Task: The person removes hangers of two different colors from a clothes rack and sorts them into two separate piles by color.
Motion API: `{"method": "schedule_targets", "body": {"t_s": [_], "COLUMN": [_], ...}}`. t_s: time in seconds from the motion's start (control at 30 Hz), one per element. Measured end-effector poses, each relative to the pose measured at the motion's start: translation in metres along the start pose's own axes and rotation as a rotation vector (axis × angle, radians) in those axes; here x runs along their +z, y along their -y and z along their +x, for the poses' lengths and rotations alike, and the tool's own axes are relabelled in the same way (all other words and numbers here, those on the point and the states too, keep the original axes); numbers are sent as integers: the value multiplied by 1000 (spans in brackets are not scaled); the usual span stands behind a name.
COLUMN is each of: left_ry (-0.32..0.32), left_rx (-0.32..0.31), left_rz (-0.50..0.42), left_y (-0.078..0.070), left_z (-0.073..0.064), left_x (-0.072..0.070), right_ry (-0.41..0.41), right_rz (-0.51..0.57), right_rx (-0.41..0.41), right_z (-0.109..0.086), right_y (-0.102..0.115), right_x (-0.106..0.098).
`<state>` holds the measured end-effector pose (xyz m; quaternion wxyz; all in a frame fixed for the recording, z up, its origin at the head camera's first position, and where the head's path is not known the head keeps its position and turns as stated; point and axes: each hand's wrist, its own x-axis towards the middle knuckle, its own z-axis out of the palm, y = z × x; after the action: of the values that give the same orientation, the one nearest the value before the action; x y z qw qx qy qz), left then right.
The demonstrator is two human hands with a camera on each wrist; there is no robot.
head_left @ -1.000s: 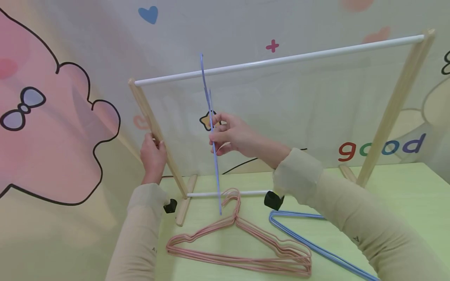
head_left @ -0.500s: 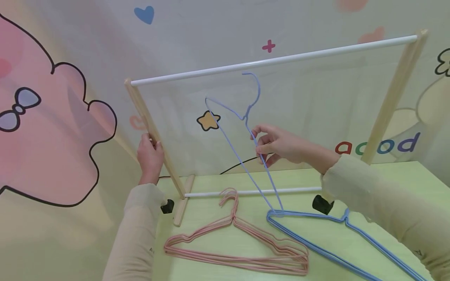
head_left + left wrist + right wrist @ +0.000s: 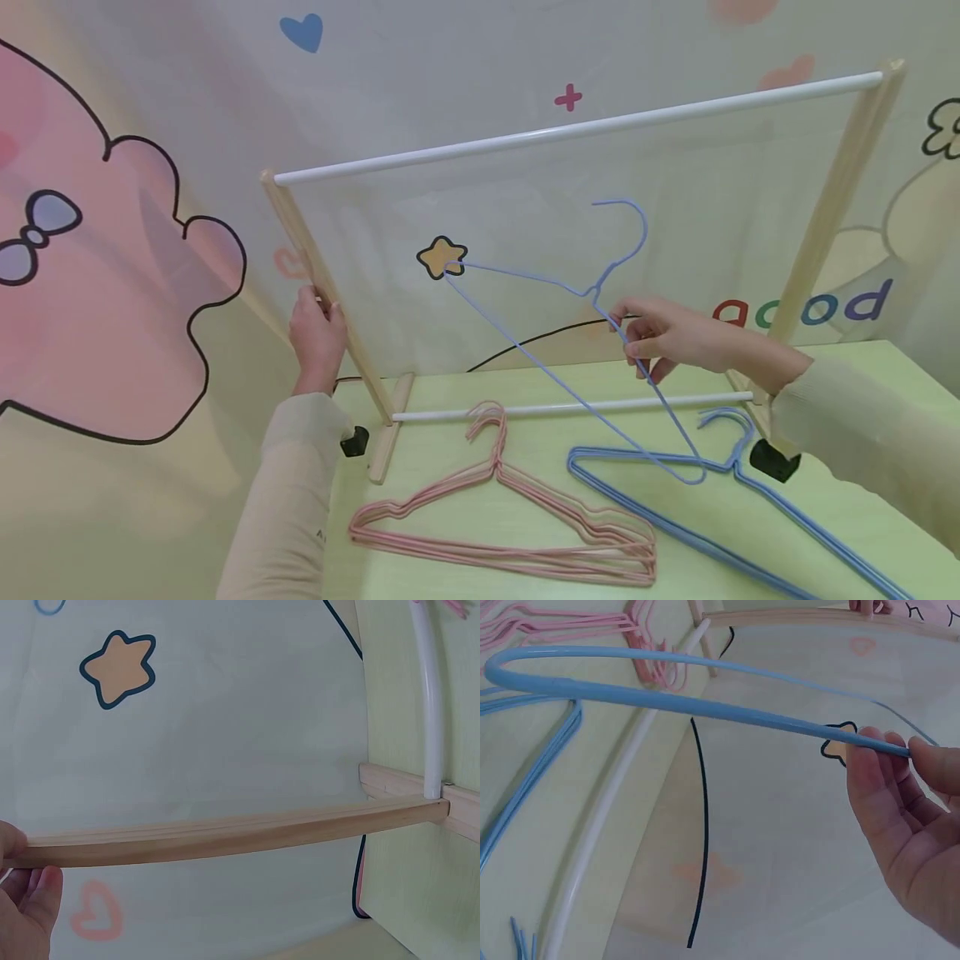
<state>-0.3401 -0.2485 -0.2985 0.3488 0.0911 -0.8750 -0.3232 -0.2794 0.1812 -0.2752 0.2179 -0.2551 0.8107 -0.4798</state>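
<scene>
My right hand (image 3: pixel 667 337) pinches a blue wire clothes hanger (image 3: pixel 525 348) by one sloping shoulder, thumb against fingers. The hanger is tilted, its hook up and below the rack's white top rail (image 3: pixel 555 133), touching neither rail as far as I can see. In the right wrist view, one end of the same hanger (image 3: pixel 705 709) stretches away from the fingertips. My left hand (image 3: pixel 318 342) grips the left wooden post (image 3: pixel 330 292) of the rack; the left wrist view shows thumb and fingers on either side of that post (image 3: pixel 225 838).
A pile of pink hangers (image 3: pixel 502 558) lies on the pale green table (image 3: pixel 420 575) in front of the rack. Right of it lies a stack of blue hangers (image 3: pixel 675 537). The lower white rail (image 3: pixel 540 409) runs behind them, and the right post (image 3: pixel 840 208) stands beyond my right arm.
The right hand has carried the blue hanger rightward and down, away from the top rail, and turned it from edge-on to broadside. My left hand stays on the post.
</scene>
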Motion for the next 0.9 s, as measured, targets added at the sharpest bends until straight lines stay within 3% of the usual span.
{"method": "schedule_targets", "body": {"t_s": [0.63,0.9], "left_ry": [32,17], "left_rx": [-22,-14], "left_rz": [8,9], "left_y": [-2,-2], "left_z": [0,-1], "left_x": [-1,0], "right_ry": [86,161], "right_rz": [-21,28], "right_rx": [61,73], "right_z": [-58,-77], "right_y": [-78,-103], "right_x": [-20,-24]}}
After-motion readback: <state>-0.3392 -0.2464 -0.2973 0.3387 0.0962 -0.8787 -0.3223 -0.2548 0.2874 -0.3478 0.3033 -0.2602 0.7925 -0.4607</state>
